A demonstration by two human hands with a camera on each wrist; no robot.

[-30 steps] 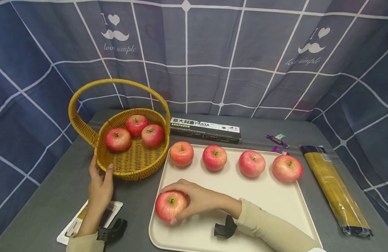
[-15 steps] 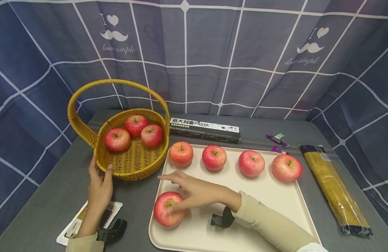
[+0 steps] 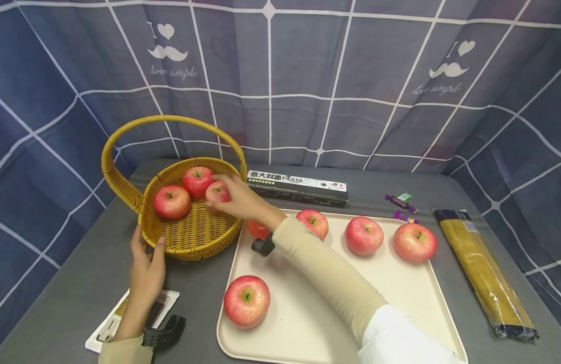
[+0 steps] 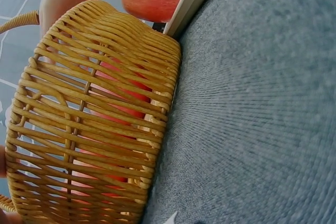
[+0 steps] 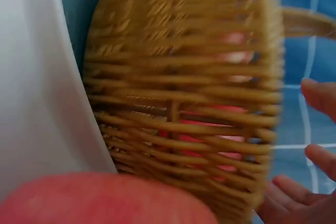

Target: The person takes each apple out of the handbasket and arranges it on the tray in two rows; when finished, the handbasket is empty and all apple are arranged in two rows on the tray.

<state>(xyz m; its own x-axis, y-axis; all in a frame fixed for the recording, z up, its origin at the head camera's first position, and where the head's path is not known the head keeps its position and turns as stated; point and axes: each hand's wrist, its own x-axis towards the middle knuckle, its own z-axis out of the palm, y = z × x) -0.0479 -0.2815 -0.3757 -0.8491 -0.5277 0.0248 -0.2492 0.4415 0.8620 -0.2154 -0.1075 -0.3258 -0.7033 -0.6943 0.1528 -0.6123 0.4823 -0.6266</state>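
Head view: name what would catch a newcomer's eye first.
Probably the yellow basket at the left, with its tall arched handle, three apples inside and the right hand at the rightmost. Next, the pale tray to the right: four apples along the far edge, a lone apple at near left.

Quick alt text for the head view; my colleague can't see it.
A person's right hand reaches to the rightmost of three apples in a wicker basket, while the left hand touches the basket's near-left side. Five more apples sit on a cream tray.
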